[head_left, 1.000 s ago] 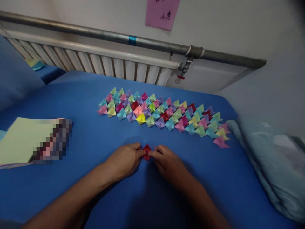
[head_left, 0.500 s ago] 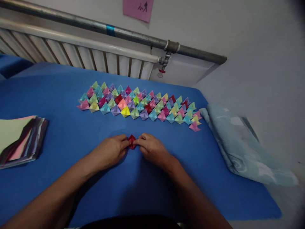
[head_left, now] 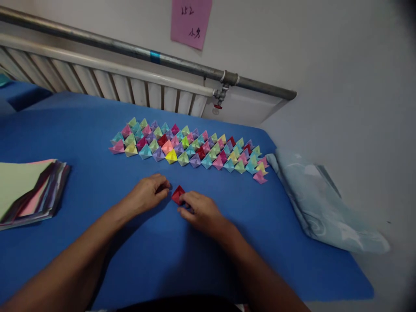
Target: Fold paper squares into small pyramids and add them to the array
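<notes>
A small red folded paper boat (head_left: 177, 194) lies low over the blue surface in front of me. My right hand (head_left: 201, 212) pinches its right side between thumb and fingers. Just left of the boat, my left hand (head_left: 147, 193) is apart from it, fingers loosely bent and a gap showing between them and the thumb. Beyond both hands, several rows of folded paper boats (head_left: 183, 159) in many colours stand close together in a long slanting band.
A stack of coloured paper sheets (head_left: 24, 186) lies at the left. On the right is a folded pale blue cloth (head_left: 312, 199). A white radiator (head_left: 121, 89) and a metal pipe (head_left: 191, 67) run along the wall behind, under a pink note (head_left: 191, 21).
My left hand has let go of the red paper boat and drawn back to the left. My right hand still holds the boat. The view has tilted up slightly.
</notes>
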The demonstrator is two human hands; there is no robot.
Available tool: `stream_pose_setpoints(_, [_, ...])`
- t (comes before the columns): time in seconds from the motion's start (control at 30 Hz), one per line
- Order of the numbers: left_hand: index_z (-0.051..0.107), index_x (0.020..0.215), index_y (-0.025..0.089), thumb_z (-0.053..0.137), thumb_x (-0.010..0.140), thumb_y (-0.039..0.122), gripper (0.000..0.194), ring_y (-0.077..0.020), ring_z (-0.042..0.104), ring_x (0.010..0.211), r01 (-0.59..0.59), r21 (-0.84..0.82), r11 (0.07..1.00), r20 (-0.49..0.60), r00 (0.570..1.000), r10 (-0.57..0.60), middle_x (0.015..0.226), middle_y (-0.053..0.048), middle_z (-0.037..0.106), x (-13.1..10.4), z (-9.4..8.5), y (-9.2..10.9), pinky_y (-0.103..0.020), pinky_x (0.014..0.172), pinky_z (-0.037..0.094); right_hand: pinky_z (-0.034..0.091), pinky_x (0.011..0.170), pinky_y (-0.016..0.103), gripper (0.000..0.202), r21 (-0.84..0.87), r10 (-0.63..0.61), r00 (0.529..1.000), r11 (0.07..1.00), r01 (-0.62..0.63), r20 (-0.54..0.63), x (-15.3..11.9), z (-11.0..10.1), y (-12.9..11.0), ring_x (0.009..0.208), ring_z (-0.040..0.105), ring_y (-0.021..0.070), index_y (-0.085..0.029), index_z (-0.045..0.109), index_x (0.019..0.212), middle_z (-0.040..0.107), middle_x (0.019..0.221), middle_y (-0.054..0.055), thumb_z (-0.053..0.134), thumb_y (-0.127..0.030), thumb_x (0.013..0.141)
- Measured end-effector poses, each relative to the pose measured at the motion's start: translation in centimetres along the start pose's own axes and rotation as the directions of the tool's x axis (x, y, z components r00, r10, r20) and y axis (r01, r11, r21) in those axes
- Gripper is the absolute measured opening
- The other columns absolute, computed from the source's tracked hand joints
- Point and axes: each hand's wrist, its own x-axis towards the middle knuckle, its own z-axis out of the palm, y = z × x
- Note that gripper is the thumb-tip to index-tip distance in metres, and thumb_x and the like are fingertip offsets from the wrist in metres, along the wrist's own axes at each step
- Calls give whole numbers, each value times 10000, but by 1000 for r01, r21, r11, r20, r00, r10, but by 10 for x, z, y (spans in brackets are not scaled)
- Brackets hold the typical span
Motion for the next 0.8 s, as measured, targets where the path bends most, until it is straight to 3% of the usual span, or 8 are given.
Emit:
stream_pose_setpoints(0.2, [645, 889, 171, 493, 813, 214, 176, -142, 569, 685, 8, -21, 1000, -94, 996, -10, 819, -26, 635, -1, 3, 6, -268, 641, 453, 409, 658, 246, 155, -126, -95, 995, 988, 89, -42, -4, -3, 5, 714, 560, 141, -207, 596, 805, 587, 796, 18, 485, -131, 883])
stream_pose_setpoints(0.3, [642, 869, 165, 508, 788, 133, 160, -136, 587, 711, 19, -36, 999, -89, 996, -22, 821, -25, 653, 1, 4, 7, -256, 658, 465, 421, 618, 235, 183, -106, -102, 994, 990, 97, -40, -6, -10, 14, 673, 563, 131, -224, 575, 779, 580, 806, 10, 484, -78, 838])
stream_pose_setpoints(0.43, [649, 883, 158, 520, 794, 140, 158, -136, 579, 711, 34, -67, 997, -95, 995, -40, 817, -27, 653, 3, 4, 5, -266, 675, 466, 419, 642, 236, 202, -101, -141, 990, 985, 138, -24, -5, -19, 19, 689, 546, 125, -217, 577, 785, 563, 824, 12, 472, -47, 817])
stream_pose_setpoints(0.63, [661, 1003, 136, 525, 763, 199, 283, -131, 556, 675, 61, -233, 971, 62, 997, -47, 884, -49, 618, -1, 3, 6, -259, 608, 448, 389, 679, 251, 248, -98, -141, 988, 984, 146, 56, -7, -33, 18, 735, 508, 130, -198, 599, 797, 548, 850, 13, 457, -4, 735])
stream_pose_setpoints(0.73, [653, 1048, 142, 513, 722, 176, 357, -124, 558, 671, 46, -260, 965, 114, 993, -17, 904, -47, 612, -1, 3, 7, -261, 619, 452, 405, 803, 294, 302, -19, -127, 991, 992, 126, -50, -7, -35, 15, 869, 537, 163, -201, 615, 948, 596, 935, 27, 500, -29, 729])
stream_pose_setpoints(0.8, [650, 1042, 141, 505, 715, 178, 360, -128, 565, 682, 37, -263, 964, 123, 992, -5, 899, -47, 610, -2, 3, 8, -267, 628, 458, 394, 864, 331, 201, 11, -67, 983, 998, 69, -170, -6, -30, 11, 931, 537, 187, -201, 611, 952, 614, 964, 37, 567, -115, 776])
